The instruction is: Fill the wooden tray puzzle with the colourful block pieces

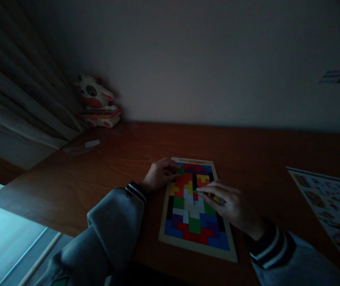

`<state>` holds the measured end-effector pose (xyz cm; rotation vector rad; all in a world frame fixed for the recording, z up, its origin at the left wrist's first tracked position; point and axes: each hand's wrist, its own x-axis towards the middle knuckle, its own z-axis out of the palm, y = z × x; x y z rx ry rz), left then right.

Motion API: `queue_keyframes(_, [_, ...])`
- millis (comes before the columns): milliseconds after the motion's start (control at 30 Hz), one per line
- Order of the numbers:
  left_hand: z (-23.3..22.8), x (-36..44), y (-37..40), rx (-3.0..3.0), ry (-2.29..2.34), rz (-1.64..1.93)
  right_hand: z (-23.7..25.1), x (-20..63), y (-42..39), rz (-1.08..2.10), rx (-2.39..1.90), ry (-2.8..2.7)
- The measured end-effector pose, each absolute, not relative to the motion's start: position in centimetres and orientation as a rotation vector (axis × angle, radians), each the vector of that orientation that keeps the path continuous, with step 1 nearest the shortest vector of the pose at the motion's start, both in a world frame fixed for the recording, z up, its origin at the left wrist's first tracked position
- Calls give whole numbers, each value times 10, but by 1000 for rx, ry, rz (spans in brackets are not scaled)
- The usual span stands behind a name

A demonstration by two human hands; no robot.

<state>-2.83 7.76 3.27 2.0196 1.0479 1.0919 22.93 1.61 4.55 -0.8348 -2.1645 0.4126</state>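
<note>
A toy cow (96, 101) sits far left by the curtain (15, 87), at the back corner of the brown desk (113, 159); a small white slip (92, 143) lies near it. The left hand (159, 174) rests at the top left edge of the puzzle board (194, 206), fingers curled, tips touching a green block there; I cannot tell if it grips the block. The board lies flat in the middle of the desk, nearly full of coloured blocks. The right hand (232, 206) lies over the board's right side, fingers loosely bent, pinching a thin green piece (198, 191). A picture sheet (331, 202) lies far right. The room is dark, so I think the piece could go in the wrong gap; a hard push could make nearby blocks pop out.
</note>
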Motion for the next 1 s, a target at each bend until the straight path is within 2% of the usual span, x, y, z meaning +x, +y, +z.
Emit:
queue_keyframes(133, [35, -18, 65, 1821, 1077, 1074, 44, 229, 19, 427, -1000, -1935])
queue_keyframes(267, [37, -8, 56, 1800, 946, 954, 42, 225, 19, 593, -1155, -1794])
queue_keyframes(533, [43, -6, 48, 1859, 811, 936, 48, 214, 13, 838, -1159, -1813])
queue_keyframes(800, [34, -2, 53, 1482, 903, 1022, 36, 217, 17, 530, -1096, -2146])
queue_keyframes(1000, [28, -1, 58, 1351, 893, 999, 34, 209, 13, 494, -1109, -2258])
